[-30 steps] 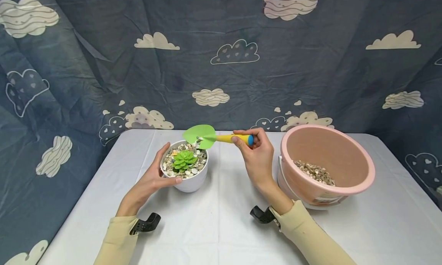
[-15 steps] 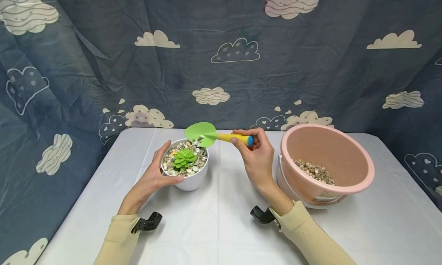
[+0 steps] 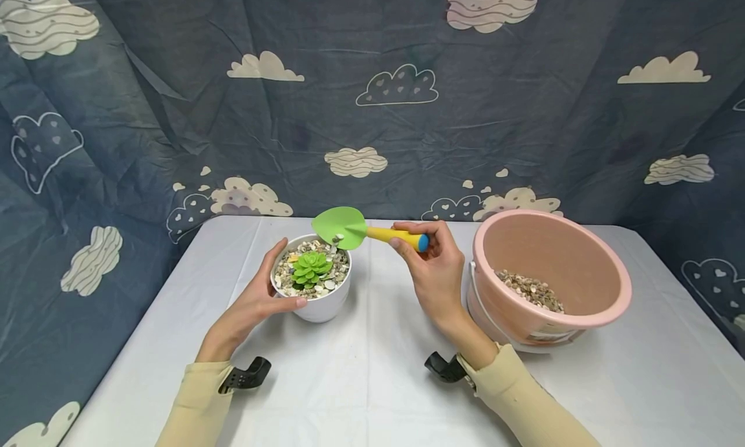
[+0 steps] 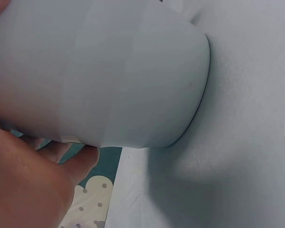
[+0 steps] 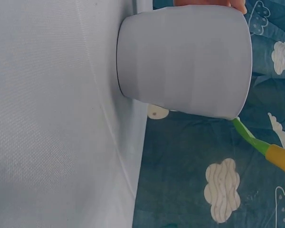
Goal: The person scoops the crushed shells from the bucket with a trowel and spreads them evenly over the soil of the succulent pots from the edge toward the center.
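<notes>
A white pot stands on the cloth at centre-left, filled with small pebbles around a green succulent. My left hand grips the pot, with its thumb at the near side and fingers around the left. My right hand pinches the yellow handle of a small trowel. Its green blade tilts over the pot's far right rim, with a few pebbles at its lower edge. In the right wrist view the blade meets the rim of the pot.
To the right stands a pink bucket with a layer of pebbles inside and a white handle hanging down. A white cloth covers the table. Behind it hangs a dark blue curtain with cloud prints.
Most of the pebbles on the blade have slid off toward the pot. The trowel's handle end has dipped slightly with my right hand. My left hand stays around the pot.
</notes>
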Motion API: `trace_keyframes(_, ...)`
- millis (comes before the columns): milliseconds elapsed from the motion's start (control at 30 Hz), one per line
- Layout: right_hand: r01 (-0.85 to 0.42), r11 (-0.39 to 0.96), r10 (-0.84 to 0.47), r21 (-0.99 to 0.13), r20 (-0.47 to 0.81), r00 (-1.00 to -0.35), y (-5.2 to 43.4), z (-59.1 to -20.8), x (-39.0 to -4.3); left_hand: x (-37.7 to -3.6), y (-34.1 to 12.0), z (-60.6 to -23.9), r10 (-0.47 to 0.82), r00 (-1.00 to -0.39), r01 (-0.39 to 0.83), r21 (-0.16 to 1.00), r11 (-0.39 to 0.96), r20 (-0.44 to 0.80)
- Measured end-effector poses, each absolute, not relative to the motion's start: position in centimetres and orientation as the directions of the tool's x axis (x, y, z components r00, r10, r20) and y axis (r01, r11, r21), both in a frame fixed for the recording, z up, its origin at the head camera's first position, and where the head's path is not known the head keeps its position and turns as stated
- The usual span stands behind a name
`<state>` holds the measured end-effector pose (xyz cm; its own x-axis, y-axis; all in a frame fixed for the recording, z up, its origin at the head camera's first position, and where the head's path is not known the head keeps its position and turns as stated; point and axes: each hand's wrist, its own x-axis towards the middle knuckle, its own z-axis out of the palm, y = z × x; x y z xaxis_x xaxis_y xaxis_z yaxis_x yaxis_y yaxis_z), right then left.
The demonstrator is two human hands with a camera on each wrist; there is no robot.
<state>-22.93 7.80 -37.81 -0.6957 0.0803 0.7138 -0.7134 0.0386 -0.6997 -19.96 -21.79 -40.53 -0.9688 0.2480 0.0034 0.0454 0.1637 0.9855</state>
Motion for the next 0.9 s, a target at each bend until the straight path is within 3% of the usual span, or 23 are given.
trace_keyframes(533, -0.742, 0.016, 0.050, -0.671, 0.741, -0.669, 7.9, -37.4, -22.0, -20.1, -21.7, -40.6, 0.200, -0.980, 0.031, 0.975, 0.221, -0.014)
trace_keyframes(900, -0.788, 0.021, 0.022, -0.615, 0.789, -0.614, 8.2, -37.4, -21.7, -20.0, -21.5, -40.5, 0.167, -0.986, 0.024, 0.965, 0.261, -0.021)
